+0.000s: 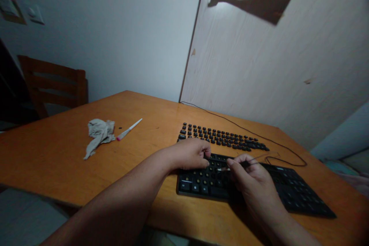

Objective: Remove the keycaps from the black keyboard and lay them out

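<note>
A black keyboard (219, 192) lies near the table's front edge, with many keycaps off its left part and small pale-brown spots showing there. My left hand (191, 154) rests on its upper left part, fingers curled and closed; whatever they may hold is hidden. Over the middle of the keyboard, my right hand (250, 177) pinches a slim brush (224, 169), whose silvery lower end points left and down at the bare key spots. Its thin dark handle sticks out behind the fingers. Loose black keycaps (219, 137) stand in rows behind the keyboard.
A crumpled grey cloth (99, 134) lies on the left of the wooden table (138, 103), near a white stick with a pink end (129, 129) and a small black piece (120, 128). A black cable (225, 117) curves along the back. A wooden chair (54, 82) stands at left.
</note>
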A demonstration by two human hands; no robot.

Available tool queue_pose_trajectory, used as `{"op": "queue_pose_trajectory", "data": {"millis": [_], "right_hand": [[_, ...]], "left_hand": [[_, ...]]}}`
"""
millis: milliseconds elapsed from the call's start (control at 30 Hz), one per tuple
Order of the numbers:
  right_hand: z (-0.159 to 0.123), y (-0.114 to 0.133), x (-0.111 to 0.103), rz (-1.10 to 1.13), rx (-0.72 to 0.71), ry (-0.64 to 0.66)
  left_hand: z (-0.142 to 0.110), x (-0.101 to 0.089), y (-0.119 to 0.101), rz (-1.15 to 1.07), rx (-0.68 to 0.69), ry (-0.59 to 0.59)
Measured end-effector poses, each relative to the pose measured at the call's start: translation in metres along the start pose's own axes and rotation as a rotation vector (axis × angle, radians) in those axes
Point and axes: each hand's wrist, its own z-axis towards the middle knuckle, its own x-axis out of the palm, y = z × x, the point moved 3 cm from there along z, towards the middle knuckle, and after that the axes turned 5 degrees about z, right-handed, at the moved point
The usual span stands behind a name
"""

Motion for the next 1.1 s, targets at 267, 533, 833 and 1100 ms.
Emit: {"op": "queue_pose_trajectory", "data": {"millis": [267, 533, 833, 1100], "right_hand": [[0.000, 0.011, 0.005, -0.070, -0.178, -0.051], [-0.004, 0.015, 0.011, -0.158, -0.365, 0.014], [-0.002, 0.020, 0.008, -0.377, -0.601, 0.045], [0.005, 0.029, 0.008, -0.922, -0.646, 0.172]], "left_hand": [[0.005, 0.015, -0.010, -0.386, 0.046, 0.067], [0.008, 0.014, -0.007, -0.491, 0.069, -0.011], [0.011, 0.016, -0.005, -0.680, -0.058, 0.023], [0.007, 0.012, -0.007, -0.745, -0.084, 0.030]]}}
